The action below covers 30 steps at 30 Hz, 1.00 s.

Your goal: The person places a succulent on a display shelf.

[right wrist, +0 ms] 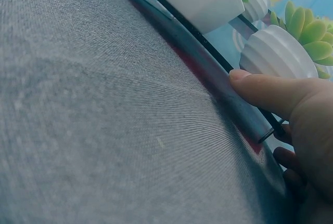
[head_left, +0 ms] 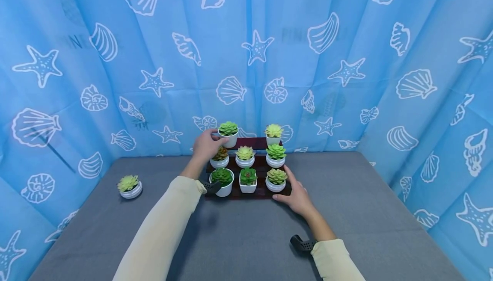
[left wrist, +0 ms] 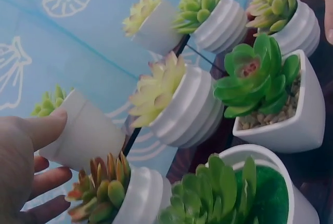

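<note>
A dark red tiered stand (head_left: 262, 194) bears several small succulents in white pots. My left hand (head_left: 206, 144) holds a white-potted green succulent (head_left: 229, 134) at the left end of the top tier. In the left wrist view its thumb lies against the pot (left wrist: 86, 130), with the other fingers partly hidden beyond it. My right hand (head_left: 298, 195) grips the stand's lower right end. The right wrist view has the thumb on the stand's front edge (right wrist: 221, 60) and fingers curled by its end. A ribbed-pot succulent (right wrist: 276, 52) sits just above that thumb.
Apart on the grey-covered table (head_left: 246, 238), to the left, a light green succulent (head_left: 130, 186) in a white pot leans over. A yellow-green succulent (head_left: 274, 132) stands at the top tier's right end. A blue shell-patterned curtain (head_left: 246, 97) hangs close behind the stand.
</note>
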{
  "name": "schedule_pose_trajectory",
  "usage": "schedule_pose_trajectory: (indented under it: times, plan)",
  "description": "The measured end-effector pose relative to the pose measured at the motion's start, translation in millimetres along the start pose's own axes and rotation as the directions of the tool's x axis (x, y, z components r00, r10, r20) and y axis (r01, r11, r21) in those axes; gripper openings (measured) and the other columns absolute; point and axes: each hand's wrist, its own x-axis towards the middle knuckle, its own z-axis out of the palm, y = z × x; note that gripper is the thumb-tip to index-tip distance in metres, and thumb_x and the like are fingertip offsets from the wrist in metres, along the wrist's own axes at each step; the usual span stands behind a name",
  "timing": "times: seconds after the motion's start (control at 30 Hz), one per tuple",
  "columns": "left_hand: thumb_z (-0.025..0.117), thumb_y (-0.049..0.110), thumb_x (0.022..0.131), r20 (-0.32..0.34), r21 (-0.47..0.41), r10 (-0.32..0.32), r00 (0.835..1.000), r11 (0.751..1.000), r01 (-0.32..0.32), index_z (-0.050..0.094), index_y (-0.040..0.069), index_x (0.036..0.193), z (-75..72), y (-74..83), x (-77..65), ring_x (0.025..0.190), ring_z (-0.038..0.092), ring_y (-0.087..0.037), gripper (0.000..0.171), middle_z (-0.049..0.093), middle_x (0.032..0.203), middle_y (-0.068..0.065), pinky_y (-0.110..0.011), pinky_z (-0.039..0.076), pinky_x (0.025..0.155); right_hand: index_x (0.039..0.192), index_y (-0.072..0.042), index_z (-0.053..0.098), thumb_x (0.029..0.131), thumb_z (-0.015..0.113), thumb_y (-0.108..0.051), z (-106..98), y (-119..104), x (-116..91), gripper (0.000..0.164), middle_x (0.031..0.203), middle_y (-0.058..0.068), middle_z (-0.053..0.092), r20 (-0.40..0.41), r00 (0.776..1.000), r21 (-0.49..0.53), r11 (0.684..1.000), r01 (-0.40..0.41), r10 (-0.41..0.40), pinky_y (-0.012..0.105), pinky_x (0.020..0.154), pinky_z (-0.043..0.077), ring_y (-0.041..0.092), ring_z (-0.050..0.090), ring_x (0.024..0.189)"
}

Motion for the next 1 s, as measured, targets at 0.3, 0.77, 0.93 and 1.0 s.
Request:
schedule_pose_trajectory:
  times: [0.3,0.77,0.93,1.0]
  plan:
    - [0.066,0.045,0.091,0.048,0.048,0.017,0.999,0.999,-0.02,0.053,0.008,0.137,8.4,14.1,-0.3,0.105,0.061,-0.028,0.061,0.066,0.118,-0.011,-0.046,0.046,0.09,0.157,-0.022,0.015,0.078,0.083,-0.028,1.2,2.7,1.9,0.104,0.145,0.021,0.045,-0.002,1.0,0.007,1.0,0.007,-0.007,0.067,0.103,0.025,0.045,0.035,0.132]
    - [0.066,0.043,0.092,0.192,-0.042,0.072,0.979,0.997,-0.065,0.046,0.008,0.144,17.6,20.7,-0.6,0.11,0.061,-0.029,0.066,0.063,0.124,-0.013,-0.045,0.05,0.09,0.157,-0.02,0.014,0.078,0.083,-0.027,-0.1,1.3,2.1,0.105,0.149,0.019,0.04,0.005,1.0,-0.002,1.0,-0.002,0.002,0.067,0.105,0.023,0.044,0.034,0.134]
    - [0.067,0.041,0.091,0.191,-0.06,0.077,0.979,0.996,-0.067,0.048,0.009,0.143,18.4,23.8,-4.2,0.109,0.061,-0.028,0.063,0.064,0.123,-0.011,-0.044,0.05,0.089,0.157,-0.021,0.014,0.078,0.083,-0.027,0.2,1.8,2.0,0.104,0.148,0.02,0.04,0.008,1.0,0.002,1.0,0.001,-0.001,0.066,0.104,0.024,0.044,0.034,0.134]
    - [0.068,0.041,0.091,0.181,-0.064,0.082,0.98,0.995,-0.072,0.049,0.01,0.142,18.2,24.1,-5.2,0.108,0.061,-0.027,0.062,0.065,0.121,-0.01,-0.044,0.05,0.088,0.157,-0.021,0.015,0.078,0.083,-0.027,-0.2,1.7,2.1,0.104,0.148,0.02,0.041,0.005,1.0,0.005,1.0,0.004,-0.004,0.067,0.104,0.024,0.044,0.034,0.134]
